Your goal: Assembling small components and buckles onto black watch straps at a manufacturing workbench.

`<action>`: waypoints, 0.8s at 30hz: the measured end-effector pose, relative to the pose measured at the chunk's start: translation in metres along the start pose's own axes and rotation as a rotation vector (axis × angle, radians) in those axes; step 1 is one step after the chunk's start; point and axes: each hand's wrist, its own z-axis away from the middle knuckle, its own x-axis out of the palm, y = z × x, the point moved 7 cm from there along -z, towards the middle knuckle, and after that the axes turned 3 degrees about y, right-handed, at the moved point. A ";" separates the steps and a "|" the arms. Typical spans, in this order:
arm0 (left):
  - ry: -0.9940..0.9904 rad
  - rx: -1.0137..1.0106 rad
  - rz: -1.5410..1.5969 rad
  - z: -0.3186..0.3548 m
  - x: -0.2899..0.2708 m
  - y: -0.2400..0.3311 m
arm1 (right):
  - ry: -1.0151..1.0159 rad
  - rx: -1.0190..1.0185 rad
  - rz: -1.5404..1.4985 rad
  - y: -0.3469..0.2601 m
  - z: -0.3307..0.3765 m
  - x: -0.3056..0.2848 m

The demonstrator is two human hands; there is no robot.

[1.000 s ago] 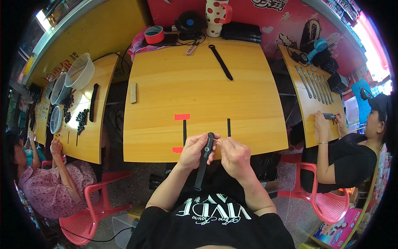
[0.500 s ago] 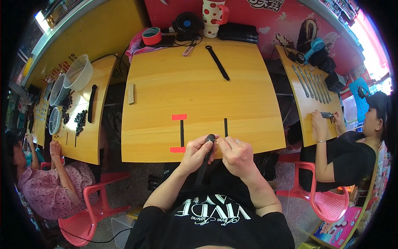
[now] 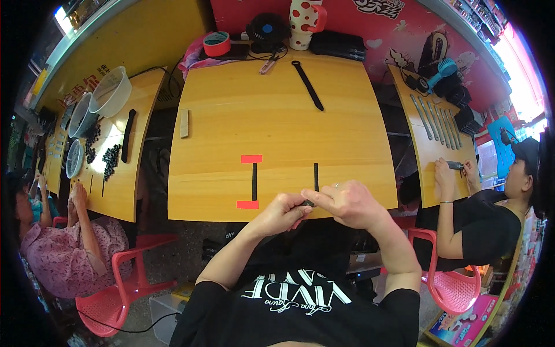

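At far left, a translucent plastic tub [image 3: 79, 110] holds dark pieces [image 3: 87, 123]. At the near side of the central wooden table [image 3: 277, 133], our left hand [image 3: 280, 212] grips a dark strip [image 3: 309, 203]; we cannot tell if our right hand [image 3: 351, 203] does.

And here is the wearer in a plain black short-sleeved fabric T-shirt [image 3: 234, 315], dark all over, with bold white printed lettering [image 3: 300, 289] spread across the chest. It's big, chunky block capitals, upside down from up here, with thinner, looping white script running close by, all crisp against the black. Out to the sides, the loose black cloth sleeves [image 3: 209, 292] stop short of the elbows, so both forearms are bare. Down to the hands now: the left hand [image 3: 283, 212] is ungloved, and the right hand [image 3: 354, 205], ungloved too, sports a slim, silvery, band-shaped ring [image 3: 336, 185] on one finger.
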 end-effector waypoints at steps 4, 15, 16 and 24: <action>0.084 0.137 -0.187 0.001 0.007 0.016 | -0.148 0.045 -0.068 0.006 -0.004 0.006; 0.501 0.421 -0.423 0.011 0.000 0.020 | 0.129 0.248 0.804 -0.073 0.001 0.038; 0.477 0.372 -0.345 0.009 -0.005 0.017 | 0.171 0.273 0.741 -0.069 0.002 0.039; 0.251 0.267 -0.021 0.008 -0.006 0.002 | 0.277 0.299 0.226 -0.029 0.008 0.021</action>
